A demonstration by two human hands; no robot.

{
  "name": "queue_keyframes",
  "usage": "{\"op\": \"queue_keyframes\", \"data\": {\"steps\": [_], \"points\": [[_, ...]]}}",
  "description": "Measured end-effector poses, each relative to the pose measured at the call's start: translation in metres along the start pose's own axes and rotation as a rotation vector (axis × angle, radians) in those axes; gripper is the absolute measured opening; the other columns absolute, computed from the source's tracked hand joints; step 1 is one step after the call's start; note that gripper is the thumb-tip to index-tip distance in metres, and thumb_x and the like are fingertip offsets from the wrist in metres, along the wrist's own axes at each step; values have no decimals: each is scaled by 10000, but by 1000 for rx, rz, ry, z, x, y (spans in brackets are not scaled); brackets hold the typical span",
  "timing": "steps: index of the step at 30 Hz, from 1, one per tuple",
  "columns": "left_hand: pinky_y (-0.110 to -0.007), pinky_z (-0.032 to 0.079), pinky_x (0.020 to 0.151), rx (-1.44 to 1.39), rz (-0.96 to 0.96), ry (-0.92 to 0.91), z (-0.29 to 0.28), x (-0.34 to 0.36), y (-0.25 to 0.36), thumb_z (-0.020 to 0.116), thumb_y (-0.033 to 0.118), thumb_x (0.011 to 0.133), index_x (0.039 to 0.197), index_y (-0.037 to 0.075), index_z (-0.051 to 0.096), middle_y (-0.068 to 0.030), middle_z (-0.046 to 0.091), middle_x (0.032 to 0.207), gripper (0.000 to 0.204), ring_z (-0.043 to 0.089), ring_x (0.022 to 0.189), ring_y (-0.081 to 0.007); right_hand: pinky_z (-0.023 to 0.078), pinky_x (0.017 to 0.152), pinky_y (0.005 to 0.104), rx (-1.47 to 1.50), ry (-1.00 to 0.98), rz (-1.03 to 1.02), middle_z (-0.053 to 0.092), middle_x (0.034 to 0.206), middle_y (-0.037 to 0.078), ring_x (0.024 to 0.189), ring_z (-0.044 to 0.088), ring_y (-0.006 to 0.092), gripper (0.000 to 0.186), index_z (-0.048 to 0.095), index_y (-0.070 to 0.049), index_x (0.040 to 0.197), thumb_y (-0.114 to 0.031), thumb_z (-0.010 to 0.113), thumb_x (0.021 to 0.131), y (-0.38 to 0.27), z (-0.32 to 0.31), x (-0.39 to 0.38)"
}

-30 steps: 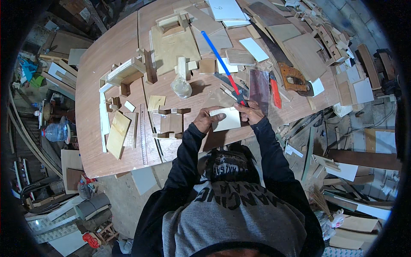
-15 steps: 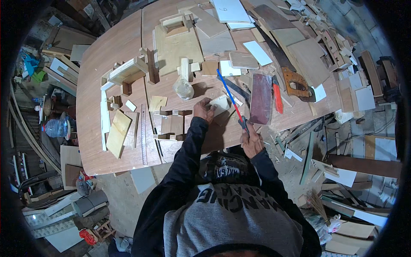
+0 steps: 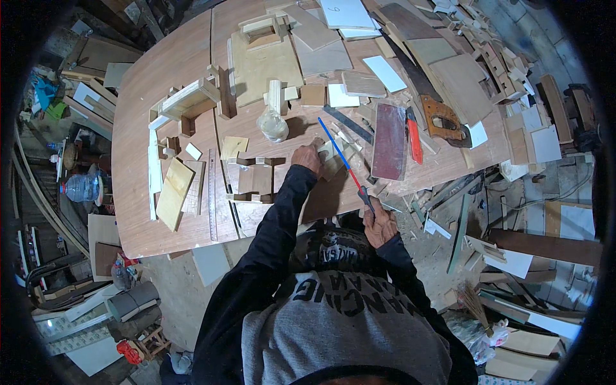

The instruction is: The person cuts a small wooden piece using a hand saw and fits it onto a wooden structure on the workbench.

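My right hand (image 3: 380, 223) is wrapped round the dark handle of a slim hacksaw (image 3: 341, 153) with a blue and red frame, seen nearly edge-on. The saw points away from me and slants left, passing over a small pale wooden piece (image 3: 331, 165) near the table's front edge. My left hand (image 3: 308, 159) is closed on the left side of that piece, its fingertips partly hidden. Whether the blade touches the wood I cannot tell. Just beyond the left hand, a wooden block stands by a clear plastic bag (image 3: 273, 128).
Right of the saw lie a dark reddish board (image 3: 389, 142), a red-handled tool (image 3: 414, 142) and a wooden-handled handsaw (image 3: 443, 122). Small wooden frames (image 3: 255, 179) and a ruler (image 3: 212, 196) are on the left. Offcuts (image 3: 439, 229) litter the floor at right.
My right hand has drawn the hacksaw back toward me, and its blue tip sits nearer. My left hand stays by the wooden piece. The whole view has shifted slightly.
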State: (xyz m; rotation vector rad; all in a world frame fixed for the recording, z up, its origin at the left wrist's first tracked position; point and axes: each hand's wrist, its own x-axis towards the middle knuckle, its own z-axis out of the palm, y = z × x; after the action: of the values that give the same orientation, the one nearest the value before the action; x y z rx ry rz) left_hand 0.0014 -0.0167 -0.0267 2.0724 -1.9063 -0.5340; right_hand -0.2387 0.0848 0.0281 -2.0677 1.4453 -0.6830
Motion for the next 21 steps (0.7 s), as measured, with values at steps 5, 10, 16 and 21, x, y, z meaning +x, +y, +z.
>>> {"op": "queue_keyframes", "data": {"steps": [5,10,16,21], "points": [[-451,495,689,177,72,-64,3,2,6,583,189,763,1000,80,574,-176,638,770,261,621,754,-354,490,650,404,-202,-28,85,629,919,159,733,615,336,328,471,-57,1198,-158,463,886,-5,4,-12],[-435,495,654,168,129,-36,8,-3,7,564,176,764,960,82,560,-158,637,764,217,630,737,-325,478,617,371,-128,-51,65,615,801,162,706,594,317,355,472,-33,1197,-115,485,852,-16,4,-6],[-420,503,661,117,149,41,4,-11,15,556,164,764,920,58,550,-154,635,776,189,627,726,-335,462,578,384,-96,-168,95,596,730,153,638,577,320,375,468,-12,1189,-91,494,823,-11,-4,-7],[-407,496,771,5,88,182,17,-30,30,561,169,753,987,18,563,-173,630,913,278,606,878,-342,464,560,400,-213,-24,16,598,720,123,636,589,323,385,460,-8,1182,-84,525,810,5,7,-29]]}}
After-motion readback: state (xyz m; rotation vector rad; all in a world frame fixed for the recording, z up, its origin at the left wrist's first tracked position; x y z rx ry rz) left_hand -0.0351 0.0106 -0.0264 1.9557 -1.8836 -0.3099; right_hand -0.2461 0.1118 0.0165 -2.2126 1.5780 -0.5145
